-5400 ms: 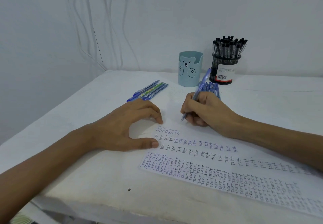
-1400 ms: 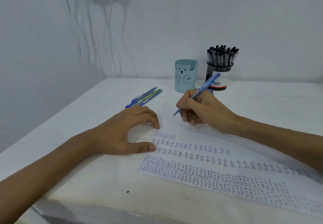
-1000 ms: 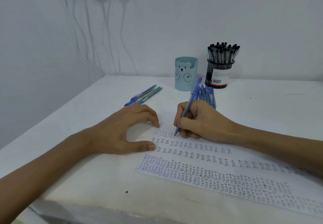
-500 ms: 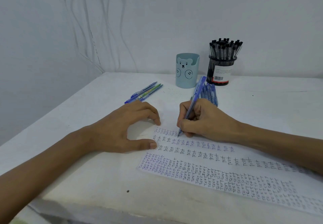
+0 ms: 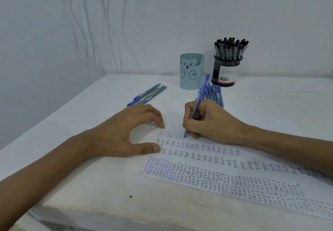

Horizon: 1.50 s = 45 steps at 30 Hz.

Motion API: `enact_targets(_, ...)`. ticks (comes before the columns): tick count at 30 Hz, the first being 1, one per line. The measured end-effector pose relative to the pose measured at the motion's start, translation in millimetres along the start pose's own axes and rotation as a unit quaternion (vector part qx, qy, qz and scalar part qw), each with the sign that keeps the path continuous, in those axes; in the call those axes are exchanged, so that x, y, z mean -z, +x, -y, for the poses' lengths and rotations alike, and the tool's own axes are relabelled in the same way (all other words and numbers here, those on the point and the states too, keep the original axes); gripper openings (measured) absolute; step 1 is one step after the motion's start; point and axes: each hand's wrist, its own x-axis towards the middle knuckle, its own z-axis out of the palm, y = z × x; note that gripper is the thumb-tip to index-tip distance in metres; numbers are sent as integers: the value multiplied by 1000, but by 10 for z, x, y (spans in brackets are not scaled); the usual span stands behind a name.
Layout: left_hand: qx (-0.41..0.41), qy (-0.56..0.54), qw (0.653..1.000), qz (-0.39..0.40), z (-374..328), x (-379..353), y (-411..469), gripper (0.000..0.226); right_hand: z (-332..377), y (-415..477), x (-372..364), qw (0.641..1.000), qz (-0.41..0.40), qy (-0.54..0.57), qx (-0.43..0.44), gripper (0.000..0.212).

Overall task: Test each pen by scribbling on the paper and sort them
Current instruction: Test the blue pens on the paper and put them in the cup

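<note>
white table meets pale walls in a corner; on its paper our right hand pinches a blue pen, tip touching; our left hand rests spread, thumb on the paper's edge.

Blue pen, white paper with dark lettering, pale blue bear-faced cup, black mesh holder

Back wall: white, plain; meets the table along its far edge.
Left wall: white; joins the back wall in a corner.
Cables: several, white, hanging down the back wall near the corner.
Table: white, rough matt top.
Dark spot: small, on the table top near the front edge.
Light: soft, even, with faint shadows.
</note>
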Motion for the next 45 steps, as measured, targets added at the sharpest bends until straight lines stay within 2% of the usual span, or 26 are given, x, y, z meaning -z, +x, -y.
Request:
enact_targets(27, 6, 0, 1000, 5, 1, -1, -2, 44, 34, -6, -13, 1000, -10, -4, -10, 18)
enact_targets(41, -8, 4, 1000, -3, 3, -8, 5, 44, 47, 3, -27, 999, -42, -11, -24, 20)
enact_targets(45, -4, 1, 1000, -2, 1, -9, -2, 43, 37, 54, 3, 989, -87, 91, -82, 26)
